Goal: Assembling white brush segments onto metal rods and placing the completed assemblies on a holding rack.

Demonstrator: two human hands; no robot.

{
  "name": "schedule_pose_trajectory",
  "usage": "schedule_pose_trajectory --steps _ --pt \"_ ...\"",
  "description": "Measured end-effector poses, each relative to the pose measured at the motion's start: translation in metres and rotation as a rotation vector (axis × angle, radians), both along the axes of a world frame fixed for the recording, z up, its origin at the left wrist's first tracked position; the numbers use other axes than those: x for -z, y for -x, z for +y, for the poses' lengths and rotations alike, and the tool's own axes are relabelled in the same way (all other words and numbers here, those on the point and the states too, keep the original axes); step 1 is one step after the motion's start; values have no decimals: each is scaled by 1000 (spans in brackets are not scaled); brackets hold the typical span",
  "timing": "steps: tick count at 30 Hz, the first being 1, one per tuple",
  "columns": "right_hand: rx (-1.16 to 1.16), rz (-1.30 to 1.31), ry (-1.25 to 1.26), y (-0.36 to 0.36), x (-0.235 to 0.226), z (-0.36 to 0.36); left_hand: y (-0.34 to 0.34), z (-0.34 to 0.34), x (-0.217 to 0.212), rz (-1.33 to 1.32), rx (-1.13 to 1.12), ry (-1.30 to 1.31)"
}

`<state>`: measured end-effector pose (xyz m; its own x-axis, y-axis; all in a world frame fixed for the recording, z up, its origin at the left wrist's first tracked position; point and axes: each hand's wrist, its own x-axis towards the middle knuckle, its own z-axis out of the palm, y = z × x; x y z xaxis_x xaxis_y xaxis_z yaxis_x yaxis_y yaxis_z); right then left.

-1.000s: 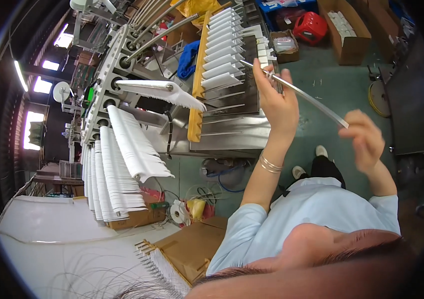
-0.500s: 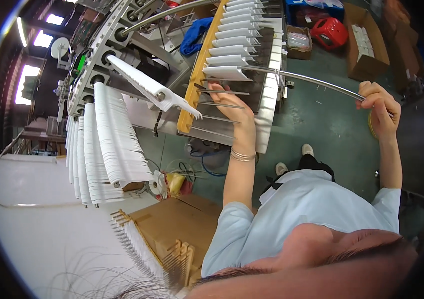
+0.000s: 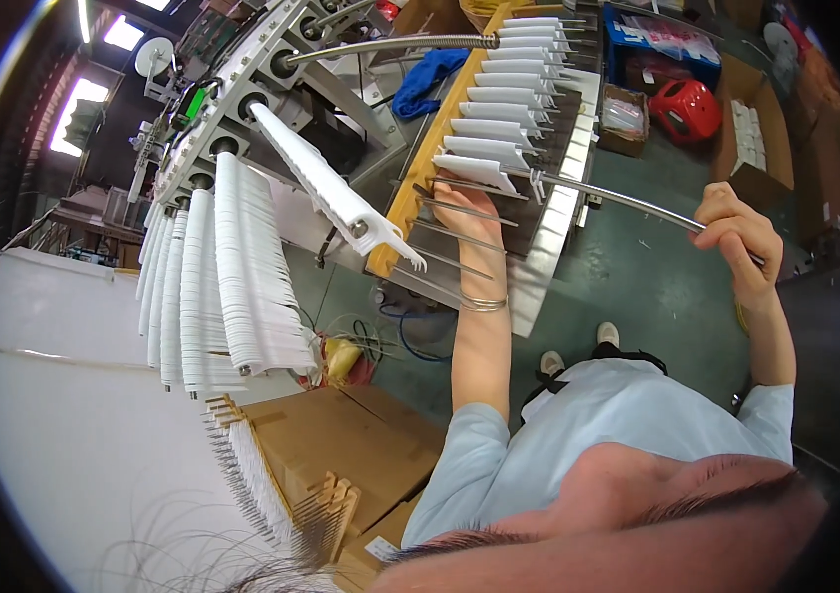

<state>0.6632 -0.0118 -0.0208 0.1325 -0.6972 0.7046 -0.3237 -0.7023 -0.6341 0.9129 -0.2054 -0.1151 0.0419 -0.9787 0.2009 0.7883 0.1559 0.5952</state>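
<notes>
The right hand (image 3: 736, 237) is clenched around a long metal rod (image 3: 618, 198), while the left hand (image 3: 469, 212), fingers hidden, reaches into the rack of white plastic pieces (image 3: 499, 128); its grip cannot be told.

White plastic pieces (image 3: 484, 128) line the yellow-edged rack (image 3: 418, 183); a silver-grey metal rod (image 3: 618, 198), a blue cloth (image 3: 430, 79) far off, a red stool (image 3: 685, 109) at right, brown cartons (image 3: 331, 455) near, green floor (image 3: 637, 287)
</notes>
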Motion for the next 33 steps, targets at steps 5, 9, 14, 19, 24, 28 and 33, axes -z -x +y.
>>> schedule_pose_trajectory --steps 5,9,14,19,24,28,33 --pt "-41 37 9 2 -3 -5 -1 -12 8 3 -64 -74" --pt "-27 70 12 2 -4 -8 2 -5 -1 -65 -95 -150" --pt "-63 24 -10 1 -2 -16 5 1 -3 -93 -221 -161" --pt "-53 44 -20 -22 5 -33 8 11 5 -238 -407 -127" --pt "-43 -52 -93 -33 20 -43 20 33 2 -331 -329 -59" --pt "-73 -156 -95 -18 29 -39 42 81 -13 -593 -274 -49" --pt "-38 -267 -24 20 32 -9 36 54 -3 -366 -342 -41"
